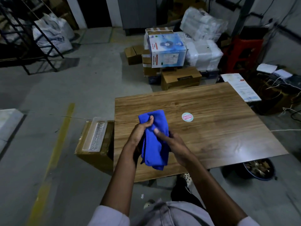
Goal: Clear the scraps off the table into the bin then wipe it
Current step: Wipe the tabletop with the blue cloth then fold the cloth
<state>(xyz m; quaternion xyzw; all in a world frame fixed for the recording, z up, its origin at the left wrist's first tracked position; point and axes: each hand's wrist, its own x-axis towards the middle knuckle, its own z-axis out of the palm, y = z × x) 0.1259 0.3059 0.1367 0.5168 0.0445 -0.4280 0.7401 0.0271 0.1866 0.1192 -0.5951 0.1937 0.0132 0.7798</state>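
- Blue microfibre cloth (154, 144) is bunched and hanging, held in both hands over the near-left part of the bench (219, 136). Can't tell if its lower edge touches the top.
- Left hand (141, 129) grips the cloth's upper part, with the fingers curled round it and the thumb pressed on the front.
- Right hand (174, 142) grips the cloth's right edge, with the thumb on the fabric and the fingers wrapped behind.
- The bench is a wood-grain top. A round sticker (187, 117) lies flat on it, just right of the cloth and not touching it.
- Printed papers (241, 87) sit at the far-right corner of the bench, overhanging the edge.
- The bin (259, 170) is dark, round and blue-rimmed. It stands on the floor at the near-right corner of the bench, partly hidden under the top, and holds brownish scraps. Can't tell what they are.
- A cardboard box (91, 154) stands on the floor against the bench's left edge.
- A clear plastic tray (96, 136) lies on top of that box, with a white ridged insert inside.
- A shoe (185, 178) shows below the near edge of the bench.
- Beyond the bench are stacked cartons. A printed fan box (167, 51) sits on top and a brown carton (180, 77) is nearest the bench.
- Plastic-wrapped bundles (202, 25) are piled right of the fan box, with a red crate (241, 51) further right.
- White sacks (50, 35) sit far left behind a black metal frame.
- A yellow line (55, 144) runs along the concrete floor left of the cardboard box.
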